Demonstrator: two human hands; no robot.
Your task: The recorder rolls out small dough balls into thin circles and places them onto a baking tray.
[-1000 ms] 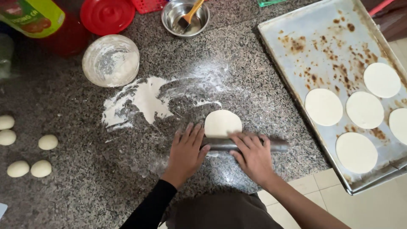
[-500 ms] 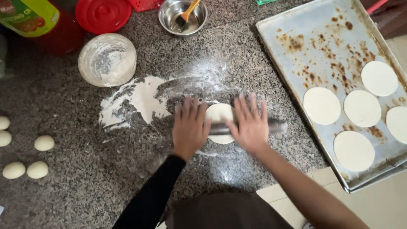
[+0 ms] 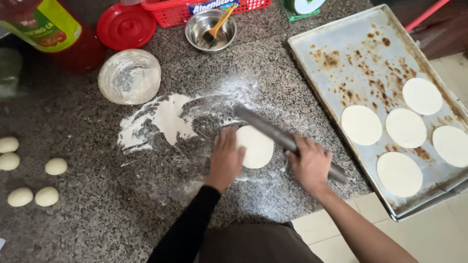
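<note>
Now | left hand [image 3: 226, 158] flat on dough round [image 3: 256, 146] | right hand [image 3: 311, 163] grasping rolling pin [image 3: 273, 130] | green-yellow labelled bottle [image 3: 41, 24] top-left

The right hand [image 3: 311, 164] covers the middle of the rolling pin [image 3: 273, 132]. The frame edge cuts off the bottle [image 3: 41, 24], the red basket [image 3: 180, 12] and 1 dough disc [image 3: 451, 145].

Speckled polished granite counter [image 3: 73, 234], stained metal tray [image 3: 341, 44], matt dough disc [image 3: 256, 146]

Pale dough disc [image 3: 255, 146], grey rolling pin [image 3: 273, 132], speckled granite counter [image 3: 87, 229].
</note>
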